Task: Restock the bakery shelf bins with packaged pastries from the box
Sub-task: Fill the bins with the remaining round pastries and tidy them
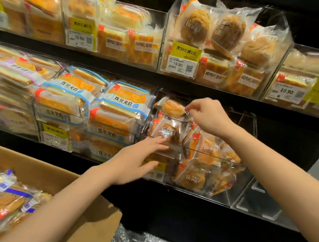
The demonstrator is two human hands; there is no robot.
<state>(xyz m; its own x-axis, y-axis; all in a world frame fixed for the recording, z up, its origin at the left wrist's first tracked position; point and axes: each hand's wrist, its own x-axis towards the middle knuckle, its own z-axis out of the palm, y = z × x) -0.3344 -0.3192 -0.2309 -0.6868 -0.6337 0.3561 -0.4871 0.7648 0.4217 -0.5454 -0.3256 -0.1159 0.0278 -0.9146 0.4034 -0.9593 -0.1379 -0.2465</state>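
The right hand [206, 114] reaches into the clear plastic bin [197, 184] on the lower shelf, its thumb and fingers pinching the edge of a wrapped round pastry [173, 108] that sits at the top of the pile, toward the far left corner of the bin. The left hand [137, 162] is released — fingers stretched out nearly straight, their tips touching a packet [170, 132] standing at the bin's front wall, just under the pinched one. More wrapped round pastries [207, 153] fill the near and right parts of the same bin, some upright and some tilted. To the right stands another clear bin [255, 202] of the same kind. To the left, a neighbouring bin holds blue-and-white packets of sliced cake [120, 103], stacked in layers. The upper shelf carries further bins with round pastries [227, 30] above and square cakes below, each fronted by a yellow price tag [186, 51]. At the near left — below the left forearm — an open cardboard box [87, 231] holds more wrapped pastries [2, 201], lying loosely heaped.
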